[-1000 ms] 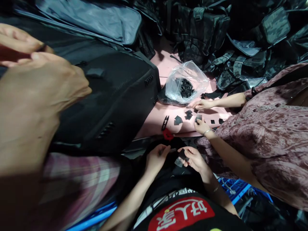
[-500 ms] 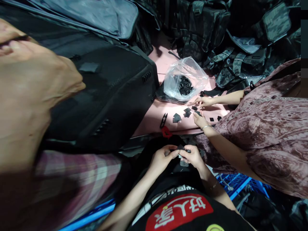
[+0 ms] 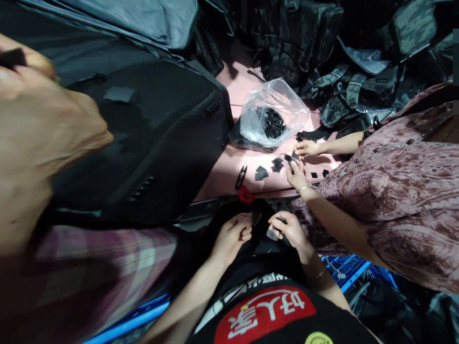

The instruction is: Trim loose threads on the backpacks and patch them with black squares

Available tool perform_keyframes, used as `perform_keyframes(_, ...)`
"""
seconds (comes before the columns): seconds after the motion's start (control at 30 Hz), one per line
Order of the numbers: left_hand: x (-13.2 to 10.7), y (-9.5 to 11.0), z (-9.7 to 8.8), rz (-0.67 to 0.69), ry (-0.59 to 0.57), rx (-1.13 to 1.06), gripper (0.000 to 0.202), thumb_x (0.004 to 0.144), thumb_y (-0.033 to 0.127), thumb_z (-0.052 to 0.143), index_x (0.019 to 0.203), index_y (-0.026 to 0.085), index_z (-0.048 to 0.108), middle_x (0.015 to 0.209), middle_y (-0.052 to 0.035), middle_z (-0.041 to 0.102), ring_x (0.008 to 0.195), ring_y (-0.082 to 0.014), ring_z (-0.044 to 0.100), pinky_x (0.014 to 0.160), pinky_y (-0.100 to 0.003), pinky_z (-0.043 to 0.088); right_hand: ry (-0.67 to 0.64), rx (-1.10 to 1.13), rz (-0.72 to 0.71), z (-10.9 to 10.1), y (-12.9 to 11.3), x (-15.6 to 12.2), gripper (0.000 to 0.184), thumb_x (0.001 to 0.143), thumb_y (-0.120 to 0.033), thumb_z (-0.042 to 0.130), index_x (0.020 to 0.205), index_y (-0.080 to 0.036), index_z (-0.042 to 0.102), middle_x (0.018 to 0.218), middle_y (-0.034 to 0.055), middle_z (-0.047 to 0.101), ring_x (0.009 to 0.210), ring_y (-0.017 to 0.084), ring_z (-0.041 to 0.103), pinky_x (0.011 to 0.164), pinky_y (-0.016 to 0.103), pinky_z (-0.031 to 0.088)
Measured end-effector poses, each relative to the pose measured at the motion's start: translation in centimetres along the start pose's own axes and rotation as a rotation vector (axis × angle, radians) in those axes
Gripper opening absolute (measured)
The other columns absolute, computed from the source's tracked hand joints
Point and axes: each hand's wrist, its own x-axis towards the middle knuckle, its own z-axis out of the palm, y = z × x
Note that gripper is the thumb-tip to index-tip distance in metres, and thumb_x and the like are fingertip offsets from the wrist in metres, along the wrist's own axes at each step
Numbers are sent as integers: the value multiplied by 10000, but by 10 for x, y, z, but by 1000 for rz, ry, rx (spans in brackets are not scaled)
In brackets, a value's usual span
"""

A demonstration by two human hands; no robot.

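My left hand point(image 3: 232, 235) is closed in a pinch above my lap, a small dark square piece point(image 3: 256, 218) at its fingertips. A short gap to the right, my right hand point(image 3: 289, 230) has its fingers closed on several small grey and black square pieces point(image 3: 272, 234), partly covered by the fingers. Ahead of both hands, more black squares point(image 3: 261, 173) lie in loose groups on the pink surface point(image 3: 225, 177). Black thread snips point(image 3: 241, 177) rest beside them, with a red item point(image 3: 245, 194) at the surface's near edge.
A clear plastic bag point(image 3: 247, 125) holding many black pieces stands on the surface. At right, a co-worker's hands point(image 3: 298, 176) handle similar squares. A large black backpack point(image 3: 172, 119) fills the left, with another person's hand point(image 3: 64, 114) close by. Camouflage bags point(image 3: 304, 38) are piled behind.
My hands, together before, have moved apart, each with small pieces in its fingers. The co-worker's fingers have shifted over the squares. The hand at far left has moved slightly left.
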Motion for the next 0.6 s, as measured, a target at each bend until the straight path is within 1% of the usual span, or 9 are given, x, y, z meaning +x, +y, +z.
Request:
perform_keyframes(0.17, -3, -11, 11, 113, 53, 204, 290, 564, 340, 727, 651, 132, 544, 529, 71, 384, 414, -18, 276, 385, -172, 183, 15, 12, 51, 9, -4, -1, 342, 628, -385, 675, 832, -118, 608, 530, -19, 576, 342, 23, 375, 318, 145, 247)
perform_keyframes(0.27, -4, -14, 11, 163, 65, 324, 329, 574, 401, 723, 617, 145, 521, 499, 80, 352, 412, -27, 267, 392, -177, 174, 48, -17, 77, 12, -6, -1, 353, 600, -411, 690, 768, -116, 594, 494, -17, 569, 326, 26, 368, 311, 147, 221)
perform_keyframes(0.37, -4, -11, 6, 175, 28, 418, 355, 583, 425, 703, 561, 163, 465, 469, 91, 286, 409, -36, 249, 399, -178, 170, 86, -6, 110, 12, -5, -1, 399, 582, -449, 698, 776, -119, 585, 470, -21, 558, 315, 27, 351, 309, 150, 186)
perform_keyframes(0.43, -3, -8, 2, 180, 0, 500, 337, 595, 424, 680, 554, 168, 465, 479, 80, 320, 430, -51, 291, 415, -178, 212, 107, 29, 123, 10, -3, -1, 428, 589, -476, 691, 799, -122, 576, 466, -28, 543, 318, 27, 344, 313, 151, 164)
perform_keyframes(0.5, -3, -5, -1, 171, -12, 577, 297, 604, 423, 652, 575, 171, 497, 496, 67, 375, 451, -65, 334, 433, -184, 250, 113, 54, 127, 8, -1, 0, 433, 604, -496, 681, 795, -128, 558, 460, -41, 517, 326, 23, 334, 321, 150, 144)
perform_keyframes(0.6, -2, -4, -2, 141, 1, 588, 278, 622, 443, 612, 635, 181, 520, 481, 77, 358, 420, -66, 309, 419, -193, 226, 101, 34, 139, 6, 1, 2, 424, 614, -501, 679, 767, -133, 534, 465, -51, 491, 341, 19, 333, 338, 148, 146)
